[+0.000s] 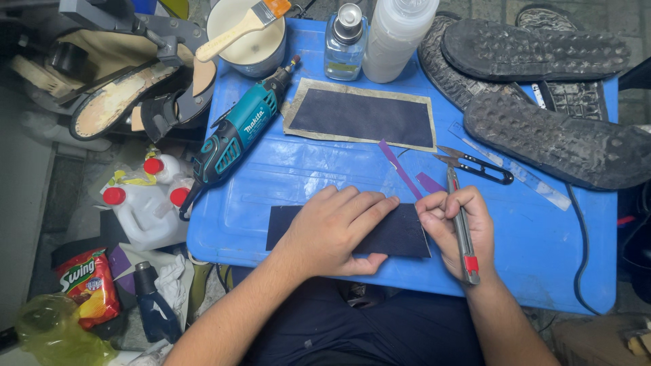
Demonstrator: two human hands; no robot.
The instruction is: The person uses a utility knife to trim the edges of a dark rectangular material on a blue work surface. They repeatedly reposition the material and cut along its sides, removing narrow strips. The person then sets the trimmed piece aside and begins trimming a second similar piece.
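Pressing flat with fingers spread, the left hand pins a dark sheet to the blue worktop, near its front edge. The right hand is curled around a slim knife, whose tip points away from the person and whose red-banded butt sticks out below the palm. The knife stands just beside the sheet's right edge; whether the blade touches it cannot be told.

Behind the hands lie two purple strips, black snips and a clear ruler set on a slant. A second dark piece, bordered in pale backing, lies flat at mid-worktop. A teal rotary tool rests aslant across the left edge. At the rear stand a glass bottle, a white squeeze bottle and a pot with a brush laid across its rim.

Three dark soles, tread up, overlap at the right rear corner. On the floor to the left are white jugs with red caps and a red snack bag.
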